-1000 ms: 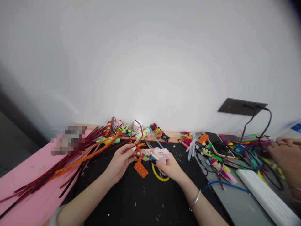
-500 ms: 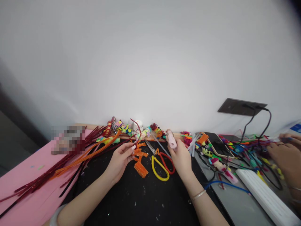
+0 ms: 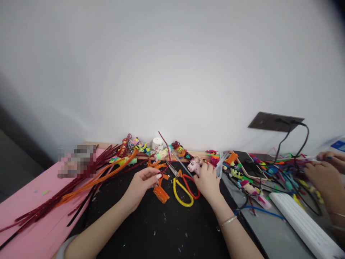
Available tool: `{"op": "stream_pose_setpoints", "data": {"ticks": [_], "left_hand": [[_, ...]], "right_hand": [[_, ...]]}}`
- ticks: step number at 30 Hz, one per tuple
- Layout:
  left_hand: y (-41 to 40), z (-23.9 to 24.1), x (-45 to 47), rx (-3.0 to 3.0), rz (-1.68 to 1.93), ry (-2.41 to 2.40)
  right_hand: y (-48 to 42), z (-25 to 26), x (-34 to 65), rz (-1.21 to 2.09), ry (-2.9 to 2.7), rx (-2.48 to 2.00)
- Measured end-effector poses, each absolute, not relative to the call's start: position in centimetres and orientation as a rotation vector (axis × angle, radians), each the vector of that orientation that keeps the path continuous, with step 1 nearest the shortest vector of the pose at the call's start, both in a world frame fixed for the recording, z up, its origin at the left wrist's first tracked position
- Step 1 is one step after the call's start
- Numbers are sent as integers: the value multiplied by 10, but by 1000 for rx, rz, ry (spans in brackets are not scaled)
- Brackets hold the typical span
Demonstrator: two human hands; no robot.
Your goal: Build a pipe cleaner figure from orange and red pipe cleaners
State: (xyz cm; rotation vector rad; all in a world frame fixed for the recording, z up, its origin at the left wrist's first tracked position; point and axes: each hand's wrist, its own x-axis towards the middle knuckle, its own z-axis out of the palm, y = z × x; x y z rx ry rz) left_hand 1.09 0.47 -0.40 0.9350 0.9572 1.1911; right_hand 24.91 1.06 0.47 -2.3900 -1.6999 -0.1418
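My left hand (image 3: 141, 184) pinches a small orange pipe-cleaner piece (image 3: 157, 165) with a dark red stem that sticks up toward the wall. My right hand (image 3: 208, 181) rests on the black mat (image 3: 151, 223) with its fingers around a pink glue gun (image 3: 194, 166) that lies at the mat's far edge. Scissors with yellow and red handles (image 3: 184, 190) lie between my hands. An orange fuzzy block (image 3: 161, 194) sits just below my left fingers.
Long red and orange pipe cleaners (image 3: 67, 190) spread over the pink sheet (image 3: 24, 216) at left. Small colourful craft figures (image 3: 151, 149) line the wall. At right lie a phone (image 3: 249, 163), cables, a white keyboard (image 3: 304, 225), and another person's hands (image 3: 325, 176).
My right hand carried the pink glue gun away from the orange piece to the right and back, then lowered it onto the table edge. The scissors came into view. My left hand barely moved.
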Motion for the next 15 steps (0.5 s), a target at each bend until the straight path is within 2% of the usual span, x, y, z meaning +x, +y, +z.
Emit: {"op": "stream_pose_setpoints", "data": {"ticks": [2, 4, 8, 12, 15], "left_hand": [[4, -4, 12, 1005, 1152, 954], [3, -3, 14, 1065, 1110, 959], [2, -2, 15, 1199, 1003, 984], [3, -6, 14, 1351, 938, 972], [4, -8, 14, 1401, 936, 978]], "right_hand": [[11, 6, 250, -165, -1650, -2223], [11, 7, 251, -49, -1627, -1903], [8, 3, 240, 495, -1627, -1261], [3, -4, 222, 852, -1511, -1091], [2, -5, 216, 977, -1413, -1054]]}}
